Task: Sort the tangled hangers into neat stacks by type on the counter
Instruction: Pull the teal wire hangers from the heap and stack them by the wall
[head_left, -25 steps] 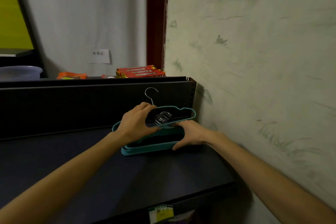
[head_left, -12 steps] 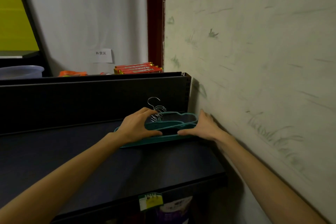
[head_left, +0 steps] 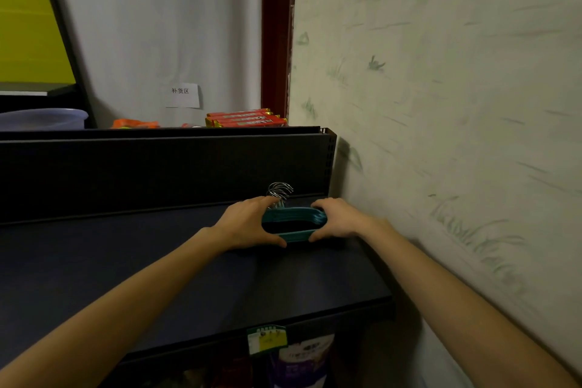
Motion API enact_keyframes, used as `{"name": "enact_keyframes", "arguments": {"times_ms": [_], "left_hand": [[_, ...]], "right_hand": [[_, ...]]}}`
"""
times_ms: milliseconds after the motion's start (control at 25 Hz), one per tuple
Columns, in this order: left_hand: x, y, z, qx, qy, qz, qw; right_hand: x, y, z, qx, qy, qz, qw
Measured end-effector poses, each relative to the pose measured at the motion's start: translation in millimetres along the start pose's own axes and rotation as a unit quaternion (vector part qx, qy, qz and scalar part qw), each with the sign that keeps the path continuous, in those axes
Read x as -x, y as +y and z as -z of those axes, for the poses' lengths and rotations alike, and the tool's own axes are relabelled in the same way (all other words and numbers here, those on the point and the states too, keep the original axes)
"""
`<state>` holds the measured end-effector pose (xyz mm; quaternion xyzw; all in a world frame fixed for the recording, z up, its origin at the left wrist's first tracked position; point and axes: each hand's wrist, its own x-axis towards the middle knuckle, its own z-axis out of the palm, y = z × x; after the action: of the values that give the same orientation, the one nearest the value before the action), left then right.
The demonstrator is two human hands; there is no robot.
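Note:
A stack of several teal hangers (head_left: 294, 220) with silver wire hooks (head_left: 279, 190) lies flat on the dark counter (head_left: 157, 268), near its back right corner. My left hand (head_left: 248, 225) grips the stack's left end, fingers curled over the top and thumb at the front edge. My right hand (head_left: 338, 219) grips the right end the same way. The hooks bunch together behind my left fingers and point toward the dark back panel. Both hands hide the hangers' outer ends.
A black back panel (head_left: 157, 167) rises behind the counter, and a pale patterned wall (head_left: 441, 104) closes the right side. Red packets (head_left: 245, 118) and a pale tub (head_left: 41, 118) sit beyond the panel. Bagged goods and a price tag (head_left: 267, 340) hang below the counter's front edge.
The hanger stack has slid back and to the right, toward the panel and the wall. The lifted top hanger has come down flat, and my hands have closed in on its two ends.

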<state>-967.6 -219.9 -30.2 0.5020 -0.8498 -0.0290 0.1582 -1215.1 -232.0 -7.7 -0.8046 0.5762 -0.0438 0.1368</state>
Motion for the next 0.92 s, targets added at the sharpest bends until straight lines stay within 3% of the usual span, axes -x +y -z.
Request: {"name": "enact_keyframes", "arguments": {"times_ms": [160, 360, 520, 720, 920], "left_hand": [[-2, -7, 6, -0.029, -0.073, 0.076, 0.994], [-3, -12, 1, -0.047, -0.054, 0.085, 0.994], [17, -13, 3, -0.049, -0.049, 0.067, 0.995], [102, -73, 33, -0.112, 0.049, 0.094, 0.988], [269, -191, 89, -0.181, 0.082, 0.199, 0.96]], "right_hand": [[-11, 0, 4, 0.018, -0.033, -0.011, 0.999], [-17, 9, 1, 0.013, -0.031, -0.016, 0.999], [-12, -16, -3, 0.09, -0.01, -0.027, 0.996], [8, -119, -40, 0.042, 0.18, 0.045, 0.982], [11, -285, -123, -0.024, 0.266, 0.091, 0.959]]}}
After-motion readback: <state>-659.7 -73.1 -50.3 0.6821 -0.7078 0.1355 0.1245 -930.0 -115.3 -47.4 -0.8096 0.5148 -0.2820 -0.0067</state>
